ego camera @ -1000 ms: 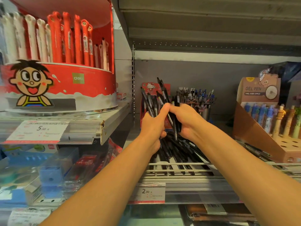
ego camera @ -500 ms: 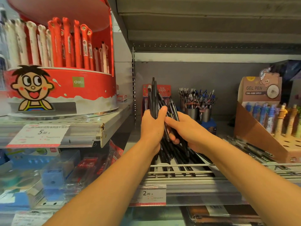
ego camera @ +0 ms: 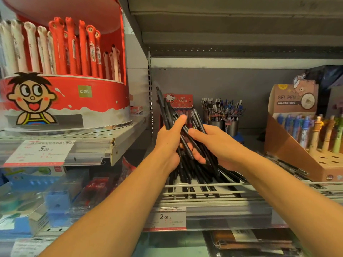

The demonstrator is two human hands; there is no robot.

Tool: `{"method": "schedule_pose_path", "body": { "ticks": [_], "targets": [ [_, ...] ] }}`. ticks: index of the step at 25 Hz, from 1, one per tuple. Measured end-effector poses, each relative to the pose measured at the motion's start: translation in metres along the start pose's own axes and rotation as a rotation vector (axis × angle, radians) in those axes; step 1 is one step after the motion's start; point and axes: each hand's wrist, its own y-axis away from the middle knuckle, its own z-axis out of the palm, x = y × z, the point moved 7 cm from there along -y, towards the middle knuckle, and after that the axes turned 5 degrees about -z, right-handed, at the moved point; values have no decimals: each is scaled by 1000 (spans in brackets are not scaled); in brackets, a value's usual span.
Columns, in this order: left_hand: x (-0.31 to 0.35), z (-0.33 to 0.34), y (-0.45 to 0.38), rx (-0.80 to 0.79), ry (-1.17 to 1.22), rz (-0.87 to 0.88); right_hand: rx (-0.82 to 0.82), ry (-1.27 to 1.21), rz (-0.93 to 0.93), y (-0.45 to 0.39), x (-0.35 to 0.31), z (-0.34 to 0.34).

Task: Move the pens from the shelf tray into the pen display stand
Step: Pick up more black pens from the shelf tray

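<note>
The black pens (ego camera: pixel 182 138) are gathered in a loose, fanned bundle held between both hands above the shelf tray (ego camera: pixel 204 191), their upper ends tilted up and to the left. Compared with a second ago, the bundle is seen to have been lifted higher and stood more upright, and more pens appear to have been drawn into it; the camera has also come a little closer. The left hand (ego camera: pixel 169 143) is wrapped round the left side of the bundle, thumb laid across the front. The right hand (ego camera: pixel 213 145) is curled round the lower right of it, fingers showing beneath the barrels. Further pens are left lying in the tray under the hands, their tips poking through the wire front rail (ego camera: pixel 204 186).

The picking-up step is judged to be nearly finished but the transfer not yet begun. The likeliest target, a red pen display stand (ego camera: pixel 181 102), is partly hidden behind the bundle; which stand is meant cannot be told for certain. A cardboard gel pen box (ego camera: pixel 295 101) stands well apart to the right. Because the pens are splayed, some could slip during carrying.
</note>
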Motion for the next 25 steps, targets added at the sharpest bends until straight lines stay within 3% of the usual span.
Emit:
{"method": "schedule_pose_path", "body": {
  "ticks": [4, 9, 12, 15, 18, 21, 23, 25],
  "targets": [
    [8, -16, -3, 185, 13, 110, 288, -133, 71, -6, 10, -17],
    [-4, 18, 5, -82, -328, 172, 375, -494, 111, -17, 1, -18],
    [-6, 29, 11, -136, -349, 100, 387, -527, 172, -17, 4, -24],
    [1, 45, 20, -177, -346, 113, 352, -564, 65, -13, -7, -30],
    [25, 62, 40, -115, -321, 291, 398, -608, -125, -6, -31, -41],
    [64, 59, 74, 7, -347, 519, 487, -496, -321, 11, -61, -46],
    [95, 44, 106, 58, -385, 672, 403, -439, -378, 19, -83, -25],
    [121, 22, 140, 102, -433, 769, 183, -431, -396, 23, -109, 21]
  ]
}}
